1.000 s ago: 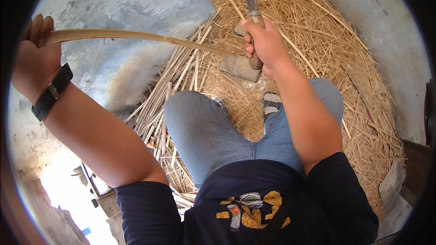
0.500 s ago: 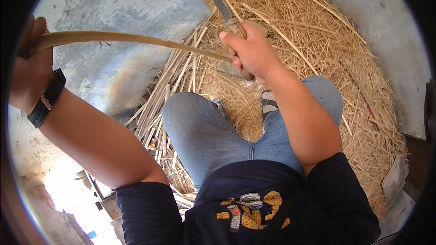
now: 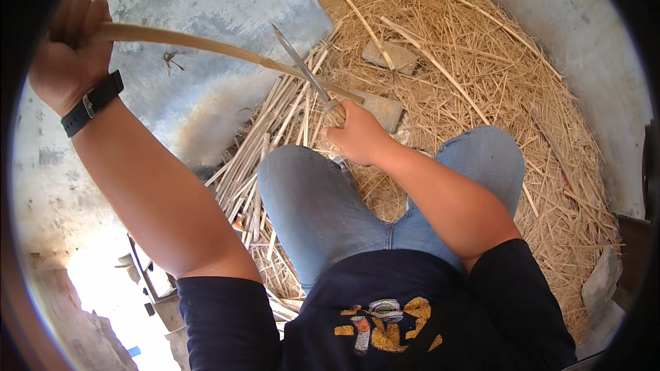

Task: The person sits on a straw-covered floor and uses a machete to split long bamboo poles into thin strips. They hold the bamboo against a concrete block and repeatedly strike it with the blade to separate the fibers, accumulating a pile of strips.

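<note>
My left hand [image 3: 74, 51], raised at the upper left with a black watch on its wrist, is closed around one end of a long, bowed bamboo strip [image 3: 206, 44]. The strip slopes down to the right, and its far end passes by my right hand, near a flat stone block [image 3: 382, 111]. My right hand [image 3: 357, 136] grips the handle of a long knife [image 3: 300, 62]. Its narrow blade points up and left and crosses the strip; whether the edge touches it I cannot tell. The fingers of my right hand partly hide the handle.
Pale shavings [image 3: 474, 62] cover the floor ahead and to the right, with a second stone [image 3: 393, 57] among them. A bundle of thin bamboo sticks [image 3: 254, 165] lies by my left knee. Grey walls [image 3: 227, 0] stand at left and right.
My right hand with the knife has moved down and left, and the blade has swung left across the strip. My left hand has risen slightly with its end of the strip.
</note>
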The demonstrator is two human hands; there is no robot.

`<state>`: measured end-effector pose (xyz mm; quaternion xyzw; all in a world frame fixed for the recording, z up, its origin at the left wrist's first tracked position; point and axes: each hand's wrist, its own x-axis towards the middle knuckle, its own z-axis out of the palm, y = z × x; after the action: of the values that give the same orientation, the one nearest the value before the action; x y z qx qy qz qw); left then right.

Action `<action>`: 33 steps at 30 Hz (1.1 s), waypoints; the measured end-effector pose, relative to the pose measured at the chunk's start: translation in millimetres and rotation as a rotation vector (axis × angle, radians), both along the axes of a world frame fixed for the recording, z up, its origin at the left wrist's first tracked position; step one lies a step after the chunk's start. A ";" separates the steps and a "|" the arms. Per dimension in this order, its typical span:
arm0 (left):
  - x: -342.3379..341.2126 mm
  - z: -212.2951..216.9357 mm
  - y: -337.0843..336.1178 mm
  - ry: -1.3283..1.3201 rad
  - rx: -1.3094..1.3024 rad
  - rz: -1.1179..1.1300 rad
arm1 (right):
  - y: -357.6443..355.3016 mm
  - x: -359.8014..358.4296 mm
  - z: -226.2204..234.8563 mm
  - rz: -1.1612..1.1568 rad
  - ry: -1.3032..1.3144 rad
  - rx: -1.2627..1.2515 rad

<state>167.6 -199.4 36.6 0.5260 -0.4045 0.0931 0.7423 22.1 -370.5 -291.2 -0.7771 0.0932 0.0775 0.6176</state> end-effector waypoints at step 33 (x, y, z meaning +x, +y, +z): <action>6.3 -15.9 -2.7 -0.033 -0.157 0.348 | 11.5 18.3 -16.2 0.062 0.007 0.110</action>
<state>173.9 -202.1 20.8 0.5270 -0.3110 0.2601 0.7469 40.4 -359.0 -307.4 -0.7442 0.0669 0.1045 0.6563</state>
